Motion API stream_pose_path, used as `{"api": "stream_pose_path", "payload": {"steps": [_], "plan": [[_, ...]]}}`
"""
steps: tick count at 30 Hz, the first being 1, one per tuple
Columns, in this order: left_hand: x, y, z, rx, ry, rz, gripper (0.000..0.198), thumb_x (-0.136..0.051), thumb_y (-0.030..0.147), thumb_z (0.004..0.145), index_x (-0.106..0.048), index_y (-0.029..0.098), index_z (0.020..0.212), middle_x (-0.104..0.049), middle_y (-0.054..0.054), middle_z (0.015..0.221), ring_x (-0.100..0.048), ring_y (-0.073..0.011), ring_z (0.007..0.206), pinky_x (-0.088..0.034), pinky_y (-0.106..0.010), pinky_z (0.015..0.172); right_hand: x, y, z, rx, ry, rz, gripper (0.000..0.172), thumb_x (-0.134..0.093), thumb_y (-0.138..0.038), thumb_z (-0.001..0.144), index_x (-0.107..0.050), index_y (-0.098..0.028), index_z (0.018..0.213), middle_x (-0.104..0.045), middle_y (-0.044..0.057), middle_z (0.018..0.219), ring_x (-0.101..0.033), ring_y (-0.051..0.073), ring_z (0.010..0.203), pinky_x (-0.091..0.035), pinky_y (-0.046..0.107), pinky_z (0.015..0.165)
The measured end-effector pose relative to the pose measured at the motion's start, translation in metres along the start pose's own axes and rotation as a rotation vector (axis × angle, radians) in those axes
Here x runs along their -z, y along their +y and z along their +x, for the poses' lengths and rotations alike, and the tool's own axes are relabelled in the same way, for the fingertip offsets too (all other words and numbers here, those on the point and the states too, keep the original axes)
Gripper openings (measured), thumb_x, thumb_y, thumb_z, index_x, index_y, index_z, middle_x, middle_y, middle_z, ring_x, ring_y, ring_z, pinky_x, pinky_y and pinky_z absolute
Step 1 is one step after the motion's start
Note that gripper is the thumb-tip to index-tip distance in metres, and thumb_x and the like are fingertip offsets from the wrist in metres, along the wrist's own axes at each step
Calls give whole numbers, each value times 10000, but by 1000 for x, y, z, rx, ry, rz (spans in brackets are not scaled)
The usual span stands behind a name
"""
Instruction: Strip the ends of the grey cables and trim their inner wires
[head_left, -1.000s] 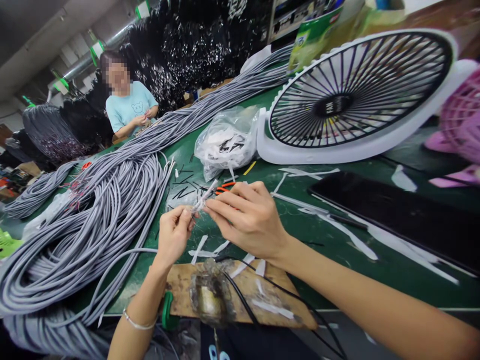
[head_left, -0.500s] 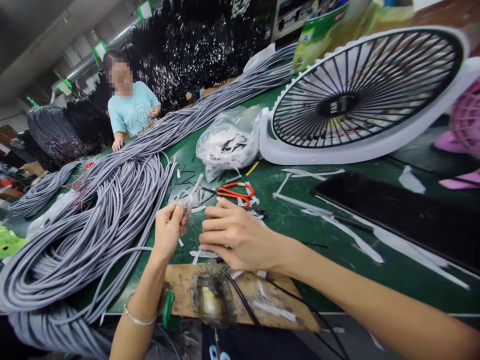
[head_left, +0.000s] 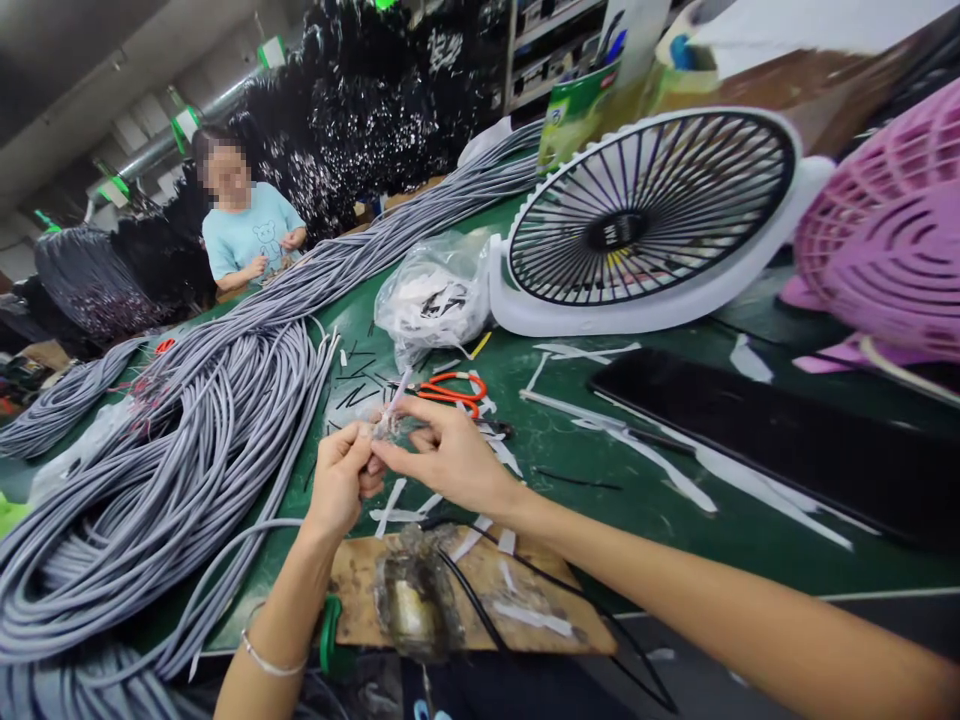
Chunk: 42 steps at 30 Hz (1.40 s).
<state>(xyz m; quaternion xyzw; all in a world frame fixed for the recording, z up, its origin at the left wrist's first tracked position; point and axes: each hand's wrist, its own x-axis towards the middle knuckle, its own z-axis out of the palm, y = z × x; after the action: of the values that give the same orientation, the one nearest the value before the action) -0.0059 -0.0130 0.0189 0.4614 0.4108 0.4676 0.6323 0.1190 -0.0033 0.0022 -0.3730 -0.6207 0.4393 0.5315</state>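
Note:
Pinched between the fingertips of my left hand (head_left: 346, 474) is a small clear plastic piece (head_left: 391, 415) with a pale strip sticking up from it. My right hand (head_left: 442, 450) closes its thumb and index finger on the same piece from the right, so both hands meet there. Just behind them lie orange-handled scissors (head_left: 454, 388). Below the hands, a wooden board (head_left: 360, 590) carries a tape-wrapped metal device (head_left: 414, 605) with black cables.
Bundled grey cables (head_left: 202, 480) fill the left. A bag of scraps (head_left: 435, 298), white fan (head_left: 622, 230), pink fan (head_left: 892, 230) and black phone-like slab (head_left: 750, 430) stand or lie behind and right. A person in light blue (head_left: 251, 235) sits across the table (head_left: 600, 510).
My right hand has moved left and come onto the plastic piece beside my left hand. The view has shifted, showing more of the pink fan. The person opposite has raised one hand.

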Motion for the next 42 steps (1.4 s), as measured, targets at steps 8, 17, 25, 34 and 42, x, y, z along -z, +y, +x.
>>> {"api": "stream_pose_path", "payload": {"steps": [8, 17, 25, 34, 42], "plan": [[0, 1, -1, 12, 55, -38, 432, -743, 439, 579, -431, 173, 714, -333, 116, 408, -163, 20, 301, -84, -98, 319, 1, 4, 1, 15, 150, -28, 229, -488, -282, 637, -645, -120, 676, -453, -31, 457, -293, 46, 389, -225, 187, 375], [2, 5, -4, 7, -37, -166, 394, -723, 374, 638, -432, 213, 850, -357, 125, 411, -79, 10, 306, -51, -100, 313, 5, 12, 12, -114, 102, 52, 256, -507, -338, 593, -630, -124, 657, -544, 16, 538, -441, 99, 469, -326, 221, 445], [2, 5, -1, 195, -135, -93, 386, -752, 429, 575, -547, 122, 688, -419, 79, 422, -140, 28, 282, -61, -131, 312, 14, 1, 9, 4, 151, -26, 256, -485, -326, 663, -635, -127, 723, -497, -25, 475, -366, 68, 395, -276, 203, 400], [-1, 1, -1, 8, 56, -42, 382, -820, 373, 451, -647, 95, 647, -512, 22, 498, -402, -28, 343, -183, -169, 359, 19, 12, 22, -153, 347, 332, 311, -560, -462, 672, -582, -156, 724, -572, -6, 543, -317, 42, 350, -227, 190, 350], [-2, -4, 1, -161, 252, -67, 339, -816, 331, 443, -660, 114, 652, -547, 26, 497, -378, -16, 339, -190, -147, 324, 8, -11, 0, -31, -21, 52, 390, -707, -392, 529, -599, -117, 784, -536, -23, 610, -230, -4, 355, -132, 187, 343]]}}
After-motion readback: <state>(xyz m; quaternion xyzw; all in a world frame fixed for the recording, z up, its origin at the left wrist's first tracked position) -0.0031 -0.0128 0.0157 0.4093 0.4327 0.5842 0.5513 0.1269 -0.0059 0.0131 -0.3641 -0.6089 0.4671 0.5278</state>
